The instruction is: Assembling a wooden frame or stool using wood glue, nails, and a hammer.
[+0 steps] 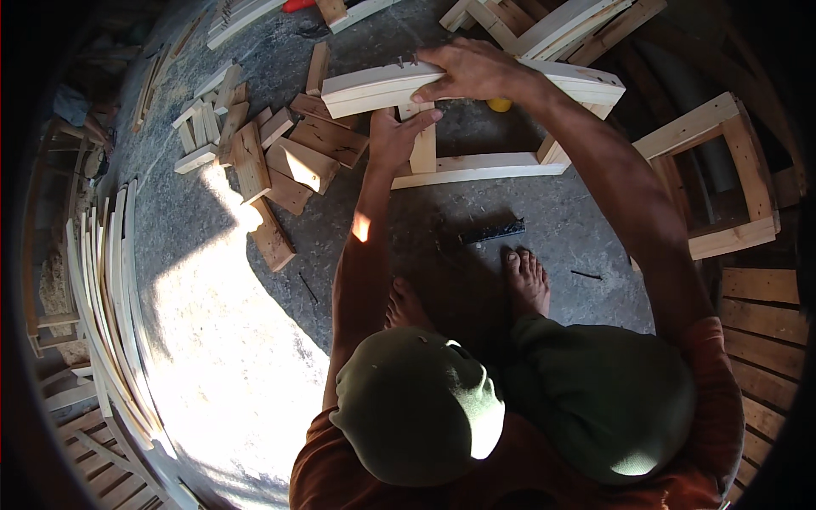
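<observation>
In front of me a pale wooden frame [476, 168] stands on the concrete floor. Its long top rail [365, 95] slants slightly across the view, with a few nails sticking up near its left part. My right hand [472, 70] lies over this rail, thumb on the near face and fingertips close to the nails. Just below, my left hand [395, 140] grips a short upright board [423, 146] under the rail; its thumb crosses the near face and its fingers are mostly hidden. Part of a yellow object [499, 104] shows behind the rail.
Wood offcuts [306, 144] lie piled to the left, beyond long thin strips [119, 314]. Another wooden frame [748, 170] stands at right, with more lumber [569, 30] behind. A dark bar-shaped object [493, 231] and a loose nail [586, 274] lie near my bare feet.
</observation>
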A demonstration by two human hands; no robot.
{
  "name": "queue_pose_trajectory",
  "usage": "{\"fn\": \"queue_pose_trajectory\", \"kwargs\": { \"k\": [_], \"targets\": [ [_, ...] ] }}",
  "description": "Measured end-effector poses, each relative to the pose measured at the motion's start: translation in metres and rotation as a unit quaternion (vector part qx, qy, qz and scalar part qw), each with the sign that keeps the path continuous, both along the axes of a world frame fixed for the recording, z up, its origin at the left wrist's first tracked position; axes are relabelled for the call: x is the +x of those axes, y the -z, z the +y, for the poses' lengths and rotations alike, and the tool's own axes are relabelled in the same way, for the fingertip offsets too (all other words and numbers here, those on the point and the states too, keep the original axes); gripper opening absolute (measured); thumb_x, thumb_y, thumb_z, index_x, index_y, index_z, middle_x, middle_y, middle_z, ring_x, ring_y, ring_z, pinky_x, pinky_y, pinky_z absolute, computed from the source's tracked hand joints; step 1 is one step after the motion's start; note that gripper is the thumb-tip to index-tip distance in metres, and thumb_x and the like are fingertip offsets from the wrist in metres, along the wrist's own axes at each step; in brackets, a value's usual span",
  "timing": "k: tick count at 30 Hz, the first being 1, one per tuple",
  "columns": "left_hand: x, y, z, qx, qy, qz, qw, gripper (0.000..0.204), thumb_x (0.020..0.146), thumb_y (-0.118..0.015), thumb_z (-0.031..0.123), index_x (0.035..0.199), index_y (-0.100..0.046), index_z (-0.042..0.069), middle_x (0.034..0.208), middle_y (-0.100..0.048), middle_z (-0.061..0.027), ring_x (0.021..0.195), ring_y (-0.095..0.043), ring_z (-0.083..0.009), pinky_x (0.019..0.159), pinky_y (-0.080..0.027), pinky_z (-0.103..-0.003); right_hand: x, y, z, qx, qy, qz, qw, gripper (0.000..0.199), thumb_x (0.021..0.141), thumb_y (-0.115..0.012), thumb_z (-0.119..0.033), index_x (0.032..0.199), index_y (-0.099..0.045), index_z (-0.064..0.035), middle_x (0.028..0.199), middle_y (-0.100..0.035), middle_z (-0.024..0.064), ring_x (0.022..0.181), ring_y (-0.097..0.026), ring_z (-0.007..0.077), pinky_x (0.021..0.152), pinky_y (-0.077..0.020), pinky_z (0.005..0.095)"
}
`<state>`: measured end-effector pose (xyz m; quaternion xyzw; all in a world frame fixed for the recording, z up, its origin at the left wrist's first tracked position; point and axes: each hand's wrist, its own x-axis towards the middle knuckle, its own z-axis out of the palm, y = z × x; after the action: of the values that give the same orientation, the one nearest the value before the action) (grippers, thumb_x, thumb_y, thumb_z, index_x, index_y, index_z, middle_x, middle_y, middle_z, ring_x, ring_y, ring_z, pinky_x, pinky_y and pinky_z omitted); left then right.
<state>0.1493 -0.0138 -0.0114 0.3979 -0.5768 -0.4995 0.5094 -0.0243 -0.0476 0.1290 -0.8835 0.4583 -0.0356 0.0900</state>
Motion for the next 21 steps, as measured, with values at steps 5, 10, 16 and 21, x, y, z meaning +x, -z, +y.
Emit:
{"fn": "queue_pose_trajectory", "kwargs": {
  "k": [5, 10, 16, 21],
  "targets": [
    [-0.002, 0.0, -0.002, -0.051, -0.014, -0.004, 0.999, 0.039, 0.084, -0.082, 0.011, 0.115, -0.064, -0.001, 0.103, -0.067, -0.0023, 0.092, -0.061, -0.0097, 0.081, -0.051, -0.027, 0.0, 0.004, 0.001, -0.007, 0.011, 0.006, 1.0, 0.076, 0.081, -0.071, -0.064, 0.132, -0.062, -0.0085, 0.102, -0.072, 0.02, 0.103, -0.069, 0.0363, 0.091, -0.0538, 0.0491],
    [-0.002, 0.001, 0.0, -0.03, -0.003, 0.012, 0.999, 0.04, 0.083, -0.083, 0.009, 0.117, -0.064, -0.001, 0.103, -0.067, -0.0026, 0.092, -0.061, -0.0097, 0.081, -0.051, -0.027, 0.0, 0.009, 0.003, 0.003, 0.03, 0.012, 0.999, 0.078, 0.081, -0.069, -0.067, 0.133, -0.062, -0.0099, 0.106, -0.072, 0.0177, 0.108, -0.067, 0.0339, 0.096, -0.0518, 0.0488],
    [-0.003, 0.002, 0.002, -0.031, -0.004, 0.043, 0.999, 0.042, 0.081, -0.084, 0.007, 0.118, -0.064, -0.001, 0.105, -0.068, -0.0031, 0.092, -0.061, -0.0098, 0.08, -0.051, -0.027, -0.002, 0.014, 0.008, -0.038, 0.009, -0.048, 0.998, 0.059, 0.084, -0.072, -0.059, 0.109, -0.067, -0.0054, 0.082, -0.071, 0.0192, 0.081, -0.072, 0.0358, 0.076, -0.054, 0.0478],
    [-0.004, 0.001, 0.004, -0.033, -0.041, -0.019, 0.998, 0.041, 0.081, -0.084, 0.007, 0.116, -0.065, -0.001, 0.103, -0.068, -0.0034, 0.091, -0.062, -0.01, 0.08, -0.052, -0.027, -0.003, 0.013, 0.013, -0.064, -0.002, -0.041, 0.997, 0.063, 0.084, -0.071, -0.059, 0.117, -0.066, -0.0058, 0.083, -0.072, 0.0191, 0.084, -0.072, 0.0366, 0.078, -0.0544, 0.0482]
  ]
}}
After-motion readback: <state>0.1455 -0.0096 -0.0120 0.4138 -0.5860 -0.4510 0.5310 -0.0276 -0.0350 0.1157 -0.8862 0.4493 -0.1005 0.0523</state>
